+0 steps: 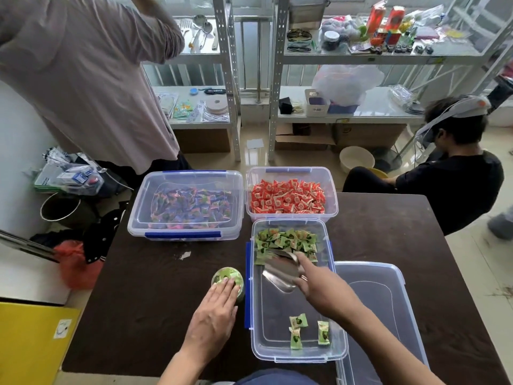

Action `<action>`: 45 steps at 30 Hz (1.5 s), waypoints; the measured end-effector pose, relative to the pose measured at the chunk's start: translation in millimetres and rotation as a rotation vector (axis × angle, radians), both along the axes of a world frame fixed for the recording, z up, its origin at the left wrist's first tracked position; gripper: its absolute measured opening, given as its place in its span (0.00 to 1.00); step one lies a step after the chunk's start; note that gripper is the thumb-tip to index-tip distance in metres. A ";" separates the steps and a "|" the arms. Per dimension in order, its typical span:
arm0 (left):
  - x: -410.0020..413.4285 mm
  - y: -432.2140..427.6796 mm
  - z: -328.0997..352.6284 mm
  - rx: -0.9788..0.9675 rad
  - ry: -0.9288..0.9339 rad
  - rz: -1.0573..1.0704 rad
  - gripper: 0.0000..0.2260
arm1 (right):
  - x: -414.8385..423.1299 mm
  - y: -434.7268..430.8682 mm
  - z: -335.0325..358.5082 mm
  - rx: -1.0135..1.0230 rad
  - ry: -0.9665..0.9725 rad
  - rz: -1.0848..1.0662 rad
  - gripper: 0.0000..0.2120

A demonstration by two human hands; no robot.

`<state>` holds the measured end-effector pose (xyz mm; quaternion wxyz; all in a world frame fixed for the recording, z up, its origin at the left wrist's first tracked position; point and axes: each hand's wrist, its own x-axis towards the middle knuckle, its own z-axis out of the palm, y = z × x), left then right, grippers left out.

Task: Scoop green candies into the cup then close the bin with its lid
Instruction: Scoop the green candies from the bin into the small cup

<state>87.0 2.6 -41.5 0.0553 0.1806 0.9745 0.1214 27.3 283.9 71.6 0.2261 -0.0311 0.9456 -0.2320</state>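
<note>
Bare forearms reach from the bottom edge over a dark surface (155, 301). The left hand (219, 304) lies flat on top of a small cup (228, 277) packed with green candies, its fingers (226, 286) straight and close together, covering the cup's near half. Just right of the cup stands the clear bin (298, 357), uncovered. Inside it the right hand (315, 283) grips a metal scoop (280, 273), fingers curled round the handle end and the forefinger laid along the top. The scoop sits low in the bin, on the near side of the heap of green candies (286, 240) piled at the far end. Three loose candies (298, 322) lie at the near end. The bin's lid (388, 301) rests on the surface against the bin's right side. Farther back sit a bin of red candies (288, 202) and a lidded bin of mixed wrappers (186, 207). One person (83, 79) stands at left; another (458, 190) sits at right.
</note>
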 end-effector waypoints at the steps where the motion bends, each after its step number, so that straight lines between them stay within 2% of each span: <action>1: -1.1 -0.1 -2.5 -0.004 -0.009 -0.006 0.22 | 3.1 9.9 -9.1 -0.052 -0.069 -0.065 0.23; 3: -8.8 0.0 -5.7 -0.028 0.013 -0.034 0.23 | 13.3 23.8 -25.5 -0.224 -0.226 -0.241 0.15; 6: -29.5 -2.8 3.7 -0.205 -0.027 -0.101 0.23 | 36.2 25.2 -50.3 -0.498 -0.466 -0.581 0.07; 7: -37.9 -5.3 7.1 -0.272 -0.070 -0.174 0.24 | 43.1 22.5 -60.2 -0.553 -0.523 -0.676 0.06; 9: -51.3 -7.1 19.1 -0.358 -0.270 -0.280 0.24 | 52.2 15.7 -78.9 -0.681 -0.619 -0.876 0.07; 12: -66.6 -7.0 30.7 -0.412 -0.339 -0.373 0.25 | 51.3 6.3 -104.3 -0.845 -0.640 -1.166 0.08; 14: -69.7 -7.9 29.4 -0.416 -0.336 -0.396 0.23 | 46.1 1.2 -119.2 -0.882 -0.581 -1.265 0.08; 20: -70.2 -11.9 22.4 -0.381 -0.329 -0.416 0.24 | -0.4 -3.2 -148.3 -0.957 -0.463 -1.317 0.09; 26: -67.1 -7.8 17.1 -0.317 -0.257 -0.322 0.24 | -43.4 4.8 -162.9 -0.992 -0.505 -1.310 0.12; 29: -58.7 -2.7 16.5 -0.231 -0.161 -0.225 0.24 | -44.4 4.9 -168.2 -0.978 -0.534 -1.306 0.13; 34: -42.8 3.8 19.7 -0.010 -0.031 -0.076 0.12 | -30.0 14.9 -166.5 -0.850 -0.480 -1.203 0.10; 36: -37.3 2.5 18.7 0.081 0.025 -0.017 0.11 | -20.4 18.0 -164.9 -0.817 -0.447 -1.169 0.11; 38: -31.9 -0.4 17.0 0.150 0.047 0.045 0.15 | -11.5 18.1 -163.7 -0.816 -0.431 -1.157 0.11; 41: -25.3 -3.6 15.3 0.176 0.027 0.174 0.26 | -4.6 15.6 -163.9 -0.833 -0.452 -1.175 0.11; 45: -21.6 -5.8 12.0 0.186 -0.117 0.325 0.41 | -20.2 10.6 -169.4 -0.950 -0.543 -1.215 0.11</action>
